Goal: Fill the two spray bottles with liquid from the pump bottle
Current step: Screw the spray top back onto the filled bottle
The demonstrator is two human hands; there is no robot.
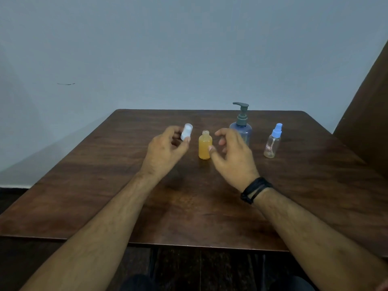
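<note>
A small bottle [205, 145] full of orange liquid stands uncapped in the middle of the wooden table [189, 206]. My left hand [168, 150] is just left of it, holding a white spray cap [186, 131] in its fingertips. My right hand [233, 156] hovers right of the orange bottle with fingers spread, its thumb tip touching or nearly touching the bottle's side. Behind that hand stands the blue pump bottle [241, 127] with a grey pump head. Further right is a clear spray bottle [273, 141] with a light blue spray cap on it; it looks nearly empty.
The table stands against a pale wall [189, 49]. A dark brown panel [369, 114] rises at the right edge. A black band [255, 190] is on my right wrist. Dark floor shows below the table's front edge.
</note>
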